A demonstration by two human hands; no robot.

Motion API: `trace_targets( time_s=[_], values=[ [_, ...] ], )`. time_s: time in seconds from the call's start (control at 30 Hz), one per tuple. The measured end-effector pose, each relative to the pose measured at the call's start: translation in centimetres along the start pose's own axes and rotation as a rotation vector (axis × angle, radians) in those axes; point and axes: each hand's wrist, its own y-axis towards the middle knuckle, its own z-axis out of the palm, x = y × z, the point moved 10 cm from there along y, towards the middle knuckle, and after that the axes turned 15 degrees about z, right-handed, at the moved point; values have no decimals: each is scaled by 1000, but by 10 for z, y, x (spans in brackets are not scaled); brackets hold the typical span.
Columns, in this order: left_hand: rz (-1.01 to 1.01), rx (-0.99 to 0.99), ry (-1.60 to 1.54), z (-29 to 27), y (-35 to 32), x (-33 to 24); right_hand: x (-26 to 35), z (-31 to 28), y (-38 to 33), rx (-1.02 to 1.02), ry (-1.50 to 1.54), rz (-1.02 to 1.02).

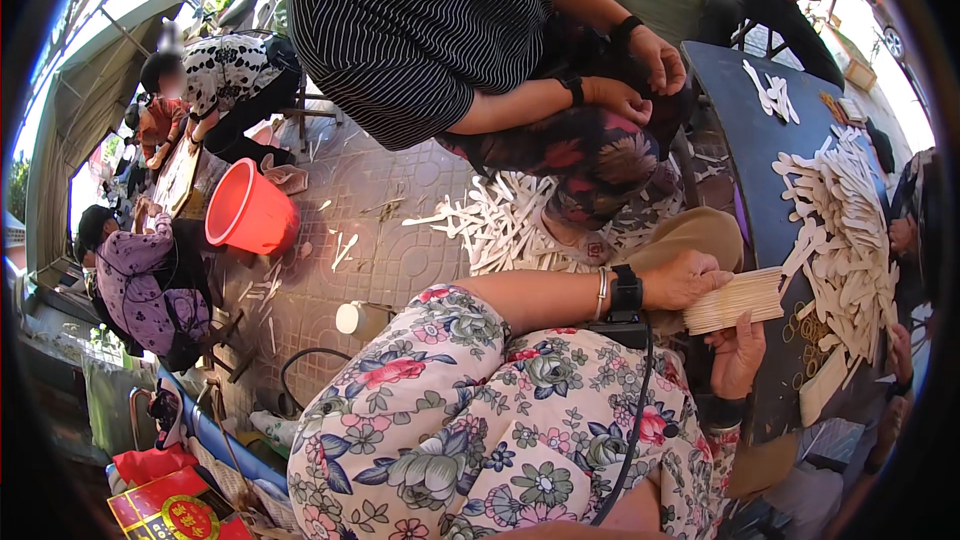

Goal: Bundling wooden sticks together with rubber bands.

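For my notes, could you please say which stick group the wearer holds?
The neat stack between left hand and right hand; table heap and floor heap lie loose.

Pale, matt wood, that was the stack of sticks [735, 302] on my feed, and toward the right edge of the table [738, 130] I saw loose sticks [850, 225] in the same bare wood! The table looked smooth, with a dull sheen; near its lower edge, thin rubber bands [808, 332]. Away over grooved floor tiles [372, 180], glossy plastic: the bucket [278, 222]! And shiny metal, the bracelet [602, 290], above soft printed cloth, the floral garment [450, 430].
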Motion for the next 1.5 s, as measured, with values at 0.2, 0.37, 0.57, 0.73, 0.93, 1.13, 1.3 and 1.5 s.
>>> trace_targets(
  time_s=[0.2, 0.37, 0.57, 0.73, 0.93, 1.13, 1.3, 1.5],
  values=[
    [76, 90, -50, 20, 4, 11, 6, -11, -12, -12, -184, 6],
    [-152, 276, -304, 51, 0, 20, 34, -17, -37, -145, -221, -83],
    [-313, 332, -354, 68, -8, 23, 30, -24, -42, -120, -259, -100],
    [-288, 386, -353, 95, 3, 14, 34, -34, -56, -151, -278, -252],
    [-236, 373, -314, 111, 36, -1, 60, -60, -55, -201, -314, -255],
    [30, 547, -109, 145, 85, -25, 115, -86, -70, -360, -564, -534],
    [27, 539, -49, 160, 93, 1, 120, -95, -80, -500, -859, -416],
    [70, 576, -46, 161, 93, -1, 118, -99, -79, -500, -853, -485]
  ],
)
